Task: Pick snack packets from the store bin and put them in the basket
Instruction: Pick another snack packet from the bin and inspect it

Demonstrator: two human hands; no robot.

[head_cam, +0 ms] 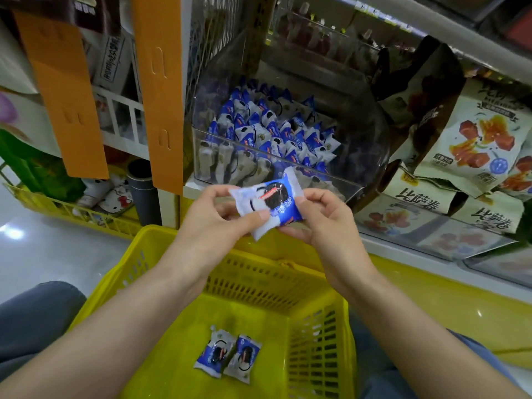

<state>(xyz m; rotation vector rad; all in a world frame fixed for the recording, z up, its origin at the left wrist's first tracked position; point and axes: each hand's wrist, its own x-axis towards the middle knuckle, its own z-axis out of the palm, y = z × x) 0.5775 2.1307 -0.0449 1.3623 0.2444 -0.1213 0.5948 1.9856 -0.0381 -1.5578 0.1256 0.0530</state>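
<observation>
Near, low in the scene: yellow basket (259, 326) with slatted walls. Far, on the shelf: clear store bin (359, 156), packed with blue-and-white binned packets (259, 131). Between bin and basket, above the basket's far rim: left hand (213, 223) and right hand (325, 220), both pinching one held packet (267, 203) by opposite edges. On the basket floor: two dropped packets (214, 352), side by side, touching.

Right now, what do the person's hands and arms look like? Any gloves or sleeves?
No gloves: the left hand and the right hand are both bare, with no rings, watch or bracelet showing. The forearms are bare too, with no sleeve in view up to the picture's edge. The nails look short and unpainted. Lower down show grey-blue trousers.
</observation>
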